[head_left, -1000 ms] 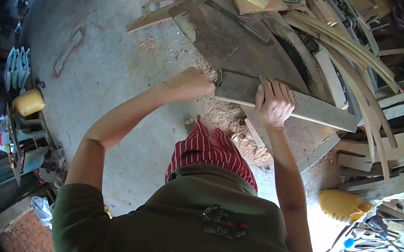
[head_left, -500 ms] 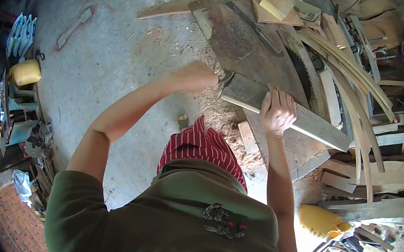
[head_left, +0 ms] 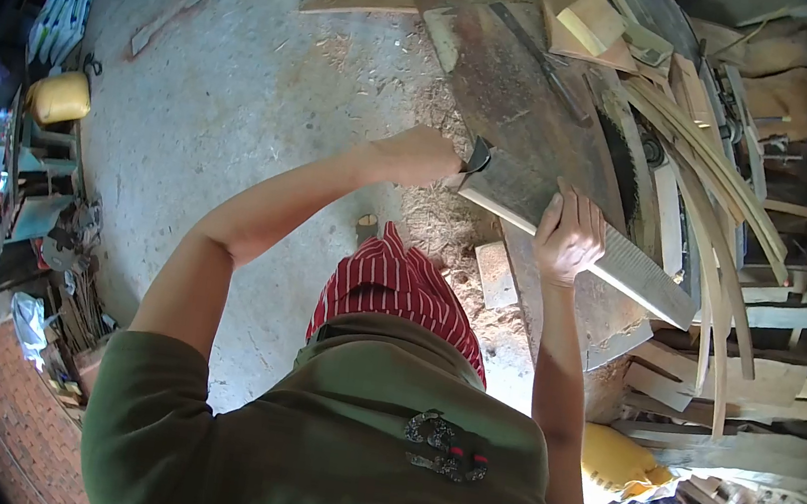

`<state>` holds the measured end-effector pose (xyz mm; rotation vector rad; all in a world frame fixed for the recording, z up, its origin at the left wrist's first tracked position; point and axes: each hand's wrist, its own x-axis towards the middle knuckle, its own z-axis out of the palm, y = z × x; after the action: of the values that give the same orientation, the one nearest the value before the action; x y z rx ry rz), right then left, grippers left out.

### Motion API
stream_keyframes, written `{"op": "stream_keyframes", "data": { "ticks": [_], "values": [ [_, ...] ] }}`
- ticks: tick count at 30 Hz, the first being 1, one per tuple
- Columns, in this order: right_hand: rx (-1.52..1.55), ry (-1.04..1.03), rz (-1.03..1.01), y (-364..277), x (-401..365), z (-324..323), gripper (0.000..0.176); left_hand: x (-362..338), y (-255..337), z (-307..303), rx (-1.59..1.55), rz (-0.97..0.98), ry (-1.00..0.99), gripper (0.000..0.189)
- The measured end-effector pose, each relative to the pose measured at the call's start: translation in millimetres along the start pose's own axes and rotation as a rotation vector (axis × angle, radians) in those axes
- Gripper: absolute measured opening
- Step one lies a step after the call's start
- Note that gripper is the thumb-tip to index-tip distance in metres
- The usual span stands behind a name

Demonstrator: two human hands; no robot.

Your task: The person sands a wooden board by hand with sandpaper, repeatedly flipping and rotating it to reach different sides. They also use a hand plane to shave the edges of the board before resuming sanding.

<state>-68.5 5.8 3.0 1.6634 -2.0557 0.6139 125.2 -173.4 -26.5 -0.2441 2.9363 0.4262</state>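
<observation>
My left hand [head_left: 417, 156] is closed in a fist at the near-left end of a long plank [head_left: 647, 282]. From this fist a tool with a dark curved metal head [head_left: 479, 155] sticks out over the plank's end; its handle is hidden in my fingers. The plank has a grey, ribbed top and a pale front edge, and lies slanted across the dark work table [head_left: 504, 93]. My right hand [head_left: 571, 237] grips the plank around its middle, thumb along the near side and fingers over the top.
Long curved wood strips [head_left: 705, 178] lie on the table's right side. A dark bar [head_left: 538, 57] and wooden offcuts [head_left: 593, 23] sit at its far end. Shavings cover the floor beside a small wood block [head_left: 497, 274]. A yellow sack [head_left: 625, 461] stands at lower right.
The whole view has shifted slightly. The dark tool head shows more clearly above the plank's end. My right hand keeps its hold on the plank.
</observation>
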Motion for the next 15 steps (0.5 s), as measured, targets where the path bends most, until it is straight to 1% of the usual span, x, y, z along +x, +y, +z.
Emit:
{"op": "stream_keyframes", "data": {
  "ticks": [1, 2, 4, 5, 7, 11, 13, 15],
  "values": [
    [0.002, 0.0, 0.012, -1.3, 0.0, -0.5, 0.023, -0.7, 1.3, 2.5, 0.008, -0.009, 0.015, 0.008],
    [-0.002, 0.005, 0.021, -0.5, 2.5, -1.0, 0.023, -5.4, 3.3, -7.9, 0.0, -0.013, 0.027, 0.008],
    [-0.012, 0.005, 0.016, 1.5, 2.7, 2.0, 0.024, -19.7, 9.9, -45.3, -0.01, -0.008, 0.026, 0.009],
    [-0.012, 0.008, 0.025, 0.5, 0.8, 2.7, 0.024, -19.4, 12.5, -50.8, -0.017, -0.001, 0.025, 0.009],
    [-0.019, -0.004, 0.021, 1.3, 0.2, 1.3, 0.024, -14.3, 19.4, -54.1, -0.036, 0.041, 0.1, 0.01],
    [-0.033, -0.027, 0.028, 1.3, 0.3, 1.6, 0.024, -2.9, 17.2, -25.4, -0.036, 0.013, 0.088, 0.01],
    [-0.033, -0.022, 0.016, 2.7, -1.3, 2.7, 0.024, -2.4, 3.1, -9.0, -0.09, -0.001, 0.02, 0.01],
    [-0.033, -0.01, 0.008, -0.3, 1.0, 3.2, 0.025, -4.0, 0.4, -2.0, -0.078, -0.003, 0.036, 0.009]
  ]
}}
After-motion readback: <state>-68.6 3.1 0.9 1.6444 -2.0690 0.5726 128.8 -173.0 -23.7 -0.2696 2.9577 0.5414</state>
